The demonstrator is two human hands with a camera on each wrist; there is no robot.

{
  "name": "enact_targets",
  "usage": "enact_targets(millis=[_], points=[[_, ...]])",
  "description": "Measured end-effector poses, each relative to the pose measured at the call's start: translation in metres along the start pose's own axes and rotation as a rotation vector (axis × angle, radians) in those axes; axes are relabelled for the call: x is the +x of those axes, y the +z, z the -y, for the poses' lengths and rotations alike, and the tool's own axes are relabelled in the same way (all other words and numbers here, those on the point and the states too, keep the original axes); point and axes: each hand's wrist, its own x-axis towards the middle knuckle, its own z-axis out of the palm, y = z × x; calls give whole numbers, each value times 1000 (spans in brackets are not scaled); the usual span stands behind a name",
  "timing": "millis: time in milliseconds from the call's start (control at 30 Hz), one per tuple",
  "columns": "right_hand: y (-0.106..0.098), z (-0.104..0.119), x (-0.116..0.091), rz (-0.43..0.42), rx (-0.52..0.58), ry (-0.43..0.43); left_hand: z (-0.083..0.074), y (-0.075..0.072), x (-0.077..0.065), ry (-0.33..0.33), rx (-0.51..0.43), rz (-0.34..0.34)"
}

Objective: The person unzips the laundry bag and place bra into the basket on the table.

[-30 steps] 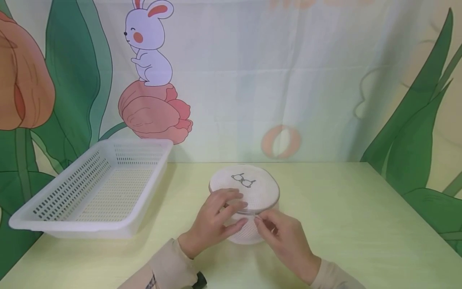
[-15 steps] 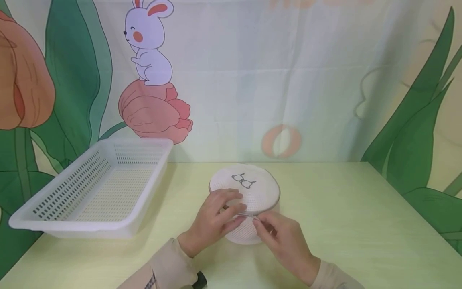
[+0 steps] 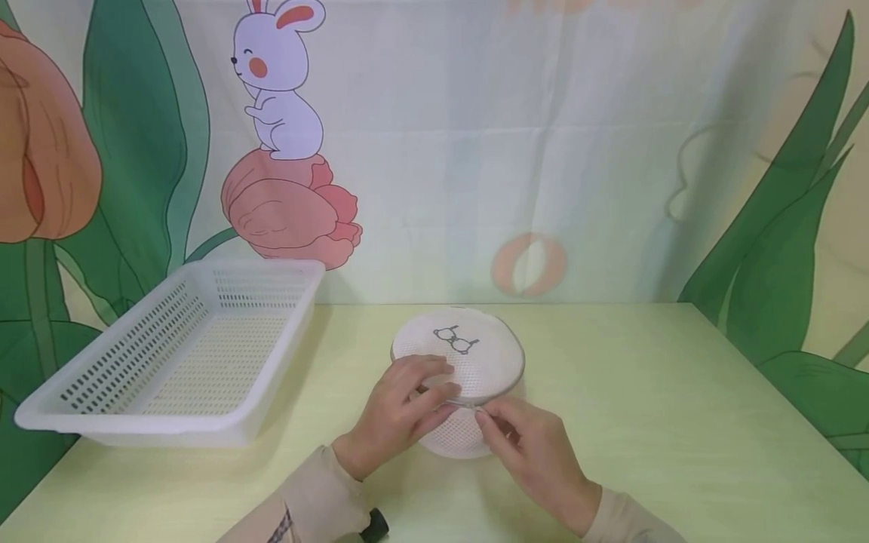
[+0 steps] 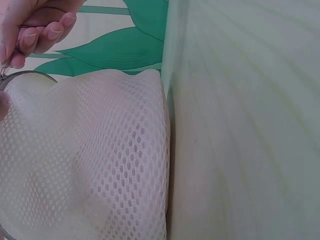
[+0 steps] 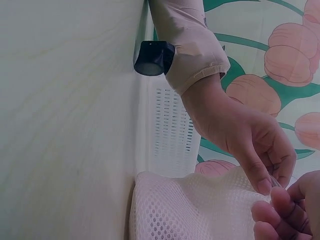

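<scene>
A round white mesh laundry bag [image 3: 485, 366] with a glasses-like print on its lid stands on the table. Around the lid runs a grey zipper [image 4: 37, 72]. My left hand [image 3: 403, 403] lies over the front left of the lid, pinching the bag's edge at the zipper between thumb and fingers. Just to its right, my right hand [image 3: 536, 452] pinches the small zipper pull at the front seam; the fingertips mostly cover the pull. In the right wrist view the left hand [image 5: 240, 130] and the right fingertips [image 5: 280, 200] nearly meet at the seam. The mesh side [image 4: 125, 150] bulges softly.
A white plastic basket [image 3: 251, 418] with slotted walls stands at the left of the pale table [image 3: 679, 422]. A printed cloth [image 3: 434, 151] with a rabbit and tulips hangs behind. A black wrist device [image 5: 152, 57] sits under the left sleeve.
My left thumb has moved up from below the seam to its edge, closing toward the fingers. My right hand has shifted very slightly left along the zipper.
</scene>
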Motion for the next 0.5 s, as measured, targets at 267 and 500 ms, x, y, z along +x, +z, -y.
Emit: enact_targets(millis=[267,500], points=[[1,-2,0,-6,-1,-3,2,1,-2,-12,6,2],[1,-4,-1,-10,7,5,2,1,-2,-18,3,-1]])
